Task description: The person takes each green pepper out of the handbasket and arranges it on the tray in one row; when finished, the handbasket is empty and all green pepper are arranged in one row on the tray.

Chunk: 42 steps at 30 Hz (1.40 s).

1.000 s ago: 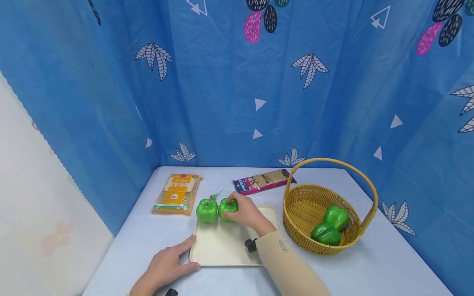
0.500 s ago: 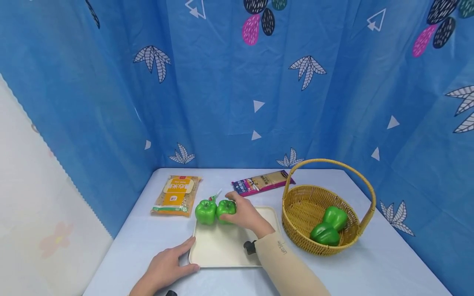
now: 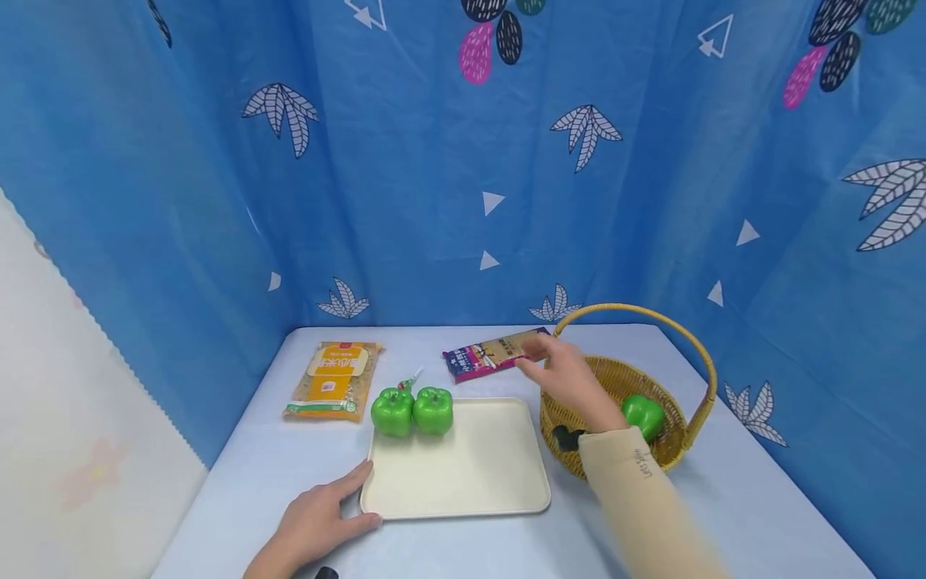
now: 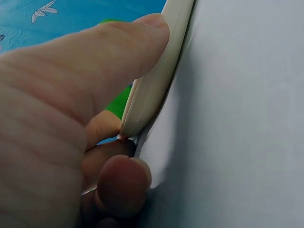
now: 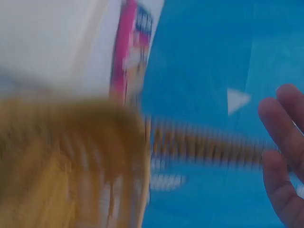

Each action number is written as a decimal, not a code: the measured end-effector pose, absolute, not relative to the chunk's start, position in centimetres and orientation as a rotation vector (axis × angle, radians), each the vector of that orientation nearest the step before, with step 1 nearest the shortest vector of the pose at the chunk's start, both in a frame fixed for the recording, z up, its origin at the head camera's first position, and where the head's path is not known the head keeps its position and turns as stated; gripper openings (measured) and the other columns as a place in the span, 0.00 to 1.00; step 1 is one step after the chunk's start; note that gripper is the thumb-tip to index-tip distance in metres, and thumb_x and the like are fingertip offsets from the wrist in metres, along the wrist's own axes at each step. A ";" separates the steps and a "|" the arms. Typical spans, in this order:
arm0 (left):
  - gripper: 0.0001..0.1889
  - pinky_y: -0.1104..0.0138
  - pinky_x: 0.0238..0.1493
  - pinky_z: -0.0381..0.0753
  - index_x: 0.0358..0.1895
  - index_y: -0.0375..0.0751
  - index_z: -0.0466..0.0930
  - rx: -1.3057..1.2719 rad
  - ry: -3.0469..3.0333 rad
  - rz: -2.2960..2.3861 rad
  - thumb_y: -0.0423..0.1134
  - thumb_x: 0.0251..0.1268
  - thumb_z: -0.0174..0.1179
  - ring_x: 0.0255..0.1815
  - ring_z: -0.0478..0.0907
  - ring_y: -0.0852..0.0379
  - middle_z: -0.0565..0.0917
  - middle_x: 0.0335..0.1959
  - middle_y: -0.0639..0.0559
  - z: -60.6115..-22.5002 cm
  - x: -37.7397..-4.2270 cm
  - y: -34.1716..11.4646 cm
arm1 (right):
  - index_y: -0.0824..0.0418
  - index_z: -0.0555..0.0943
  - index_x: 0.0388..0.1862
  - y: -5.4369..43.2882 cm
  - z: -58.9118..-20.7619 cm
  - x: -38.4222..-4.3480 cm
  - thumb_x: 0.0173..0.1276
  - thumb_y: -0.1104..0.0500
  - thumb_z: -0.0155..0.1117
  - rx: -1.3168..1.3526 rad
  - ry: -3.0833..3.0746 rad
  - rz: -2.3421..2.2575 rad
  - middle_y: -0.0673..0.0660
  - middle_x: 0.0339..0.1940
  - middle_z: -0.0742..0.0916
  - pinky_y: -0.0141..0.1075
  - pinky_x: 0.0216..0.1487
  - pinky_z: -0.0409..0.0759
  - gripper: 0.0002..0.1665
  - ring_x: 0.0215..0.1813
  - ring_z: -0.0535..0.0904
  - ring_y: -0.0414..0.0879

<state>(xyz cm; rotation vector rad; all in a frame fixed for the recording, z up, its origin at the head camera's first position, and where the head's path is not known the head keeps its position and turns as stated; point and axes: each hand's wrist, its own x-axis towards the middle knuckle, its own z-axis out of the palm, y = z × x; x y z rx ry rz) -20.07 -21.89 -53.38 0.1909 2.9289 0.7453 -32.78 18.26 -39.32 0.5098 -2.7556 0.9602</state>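
Note:
Two green bell peppers, a left one (image 3: pixel 393 412) and a right one (image 3: pixel 433 411), sit side by side at the back left of a cream tray (image 3: pixel 466 474). My left hand (image 3: pixel 314 515) rests at the tray's front left corner; in the left wrist view its thumb (image 4: pixel 137 45) lies along the rim, with the other fingers beside the edge. With nothing in it, my right hand (image 3: pixel 571 382) is over the left side of a wicker basket (image 3: pixel 615 378), fingers apart. One green bell pepper (image 3: pixel 642 414) shows in the basket; my arm hides part of the inside.
A yellow-labelled bag of grain (image 3: pixel 336 379) lies at the back left. Behind the tray lies a purple and tan packet (image 3: pixel 485 355). A small item with a white stick (image 3: pixel 411 379) is behind the peppers. The basket's tall handle (image 3: pixel 698 346) arches above it.
My right hand has let go of the right pepper on the tray and moved right, to the basket. My left hand stays at the tray corner. The head view has shifted slightly.

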 end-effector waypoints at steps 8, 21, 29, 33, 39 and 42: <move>0.52 0.43 0.61 0.82 0.75 0.53 0.72 0.179 2.939 0.736 0.76 0.47 0.68 0.67 0.80 0.44 0.78 0.71 0.55 -53.5 -19.9 -22.5 | 0.59 0.83 0.48 25.6 -42.4 -33.8 0.78 0.50 0.60 0.185 -2.789 0.757 0.59 0.42 0.87 0.54 0.47 0.81 0.14 0.42 0.81 0.54; 0.51 0.44 0.59 0.83 0.75 0.53 0.73 0.186 2.946 0.760 0.76 0.47 0.69 0.64 0.82 0.44 0.81 0.69 0.54 -53.5 -19.8 -22.0 | 0.72 0.70 0.69 28.2 -45.8 -33.7 0.77 0.46 0.53 -0.553 -2.837 0.657 0.83 0.65 0.67 0.79 0.64 0.47 0.35 0.68 0.56 0.81; 0.51 0.45 0.58 0.83 0.75 0.53 0.73 0.177 2.955 0.751 0.76 0.46 0.70 0.63 0.82 0.44 0.82 0.68 0.53 -53.4 -19.9 -21.9 | 0.75 0.57 0.78 28.3 -46.3 -34.3 0.79 0.52 0.45 -0.610 -2.978 0.732 0.87 0.74 0.52 0.86 0.63 0.53 0.38 0.75 0.41 0.85; 0.51 0.45 0.59 0.83 0.74 0.53 0.73 0.185 2.952 0.763 0.75 0.46 0.70 0.63 0.82 0.44 0.82 0.68 0.53 -53.3 -19.8 -21.9 | 0.74 0.58 0.78 28.4 -46.9 -34.3 0.78 0.58 0.47 -0.488 -3.011 0.733 0.87 0.74 0.53 0.82 0.66 0.58 0.35 0.75 0.43 0.85; 0.52 0.45 0.60 0.83 0.74 0.52 0.73 0.189 2.955 0.752 0.76 0.46 0.69 0.64 0.82 0.44 0.81 0.68 0.53 -53.4 -20.0 -21.8 | 0.71 0.57 0.80 28.2 -47.0 -34.5 0.77 0.53 0.56 -0.129 -3.048 0.717 0.82 0.73 0.65 0.70 0.65 0.72 0.41 0.70 0.65 0.77; 0.52 0.45 0.60 0.83 0.74 0.52 0.73 0.182 2.952 0.753 0.76 0.46 0.70 0.64 0.82 0.45 0.81 0.68 0.53 -53.4 -20.0 -21.7 | 0.71 0.54 0.81 28.0 -47.1 -34.7 0.75 0.46 0.61 -0.039 -3.065 0.770 0.79 0.74 0.67 0.66 0.64 0.77 0.48 0.67 0.71 0.71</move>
